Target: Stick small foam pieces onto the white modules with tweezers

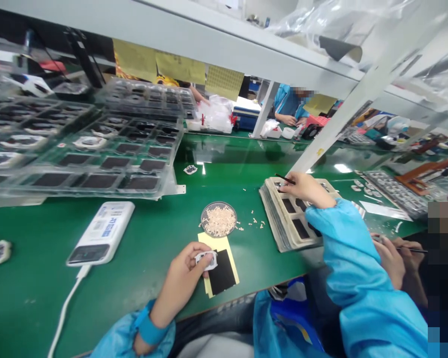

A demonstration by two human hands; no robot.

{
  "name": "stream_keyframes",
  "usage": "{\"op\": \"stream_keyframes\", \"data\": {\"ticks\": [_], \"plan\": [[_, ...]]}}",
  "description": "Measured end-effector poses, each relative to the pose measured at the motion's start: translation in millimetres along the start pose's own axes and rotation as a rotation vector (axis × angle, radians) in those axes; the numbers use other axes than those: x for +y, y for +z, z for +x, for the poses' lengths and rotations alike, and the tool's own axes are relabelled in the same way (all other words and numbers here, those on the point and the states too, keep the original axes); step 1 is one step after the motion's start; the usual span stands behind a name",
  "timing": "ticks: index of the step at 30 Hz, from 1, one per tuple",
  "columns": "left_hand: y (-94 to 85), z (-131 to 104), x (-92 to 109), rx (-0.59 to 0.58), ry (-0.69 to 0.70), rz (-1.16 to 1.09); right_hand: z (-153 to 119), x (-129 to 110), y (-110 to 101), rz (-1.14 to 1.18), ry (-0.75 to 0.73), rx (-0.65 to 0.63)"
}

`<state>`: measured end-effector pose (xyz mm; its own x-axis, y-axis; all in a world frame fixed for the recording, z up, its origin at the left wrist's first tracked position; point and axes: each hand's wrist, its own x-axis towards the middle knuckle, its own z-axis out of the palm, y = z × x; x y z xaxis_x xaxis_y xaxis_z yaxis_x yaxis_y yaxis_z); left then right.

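My left hand point(194, 263) is closed on a small white plastic part point(208, 260), pinched between thumb and fingers above black and yellow sheets. At the right, my right hand point(306, 189) grips a thin dark tool point(284, 178) that looks like tweezers. Its fingertips are over the far left pocket of a beige compartment tray point(296, 217); whether they touch a part there is hidden. Dark pads lie in several of the tray's pockets. Between my hands stands a round dish point(219, 219) of tiny pale pieces, some scattered beside it.
A white power bank point(100, 233) with a cable lies at left, below clear trays point(123, 164) of pads and white parts. A slanted white post point(332, 114) rises behind the beige tray. A co-worker's hands point(395, 256) are close to my right sleeve; another person sits across the bench.
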<state>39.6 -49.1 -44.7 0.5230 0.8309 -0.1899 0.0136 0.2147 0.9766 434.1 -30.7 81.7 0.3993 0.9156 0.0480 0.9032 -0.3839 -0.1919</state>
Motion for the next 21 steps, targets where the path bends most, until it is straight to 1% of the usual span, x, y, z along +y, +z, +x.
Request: {"op": "stream_keyframes", "data": {"ticks": [3,6,7,9,10,11,12,13,15,18,21], "plan": [[-0.6,0,0,-0.002,0.009,0.029,-13,1,-8,0.120,-0.014,0.107],[-0.6,0,2,0.010,0.006,0.058,-41,-11,-14,0.349,-0.082,0.211],[-0.2,0,4,0.018,0.002,0.055,-54,-19,-14,0.445,-0.115,0.214],[1.0,-1,7,0.034,-0.011,0.024,-83,-38,-9,0.590,-0.135,0.154],[1.8,-1,9,0.043,-0.020,0.000,-97,-49,-3,0.654,-0.122,0.116],[2.6,-2,11,0.052,-0.028,-0.024,-111,-60,4,0.715,-0.108,0.034],[3.3,-3,12,0.057,-0.030,-0.049,-123,-71,14,0.785,-0.100,-0.074],[3.8,-3,14,0.057,-0.025,-0.069,-133,-81,25,0.843,-0.106,-0.185],[4.3,-4,15,0.046,-0.002,-0.093,-148,-100,52,0.914,-0.111,-0.318],[3.8,-7,14,0.043,0.035,-0.109,-158,-124,90,1.049,-0.080,-0.403],[2.6,-10,13,0.056,0.061,-0.100,-162,-138,116,1.172,-0.030,-0.411]]}}
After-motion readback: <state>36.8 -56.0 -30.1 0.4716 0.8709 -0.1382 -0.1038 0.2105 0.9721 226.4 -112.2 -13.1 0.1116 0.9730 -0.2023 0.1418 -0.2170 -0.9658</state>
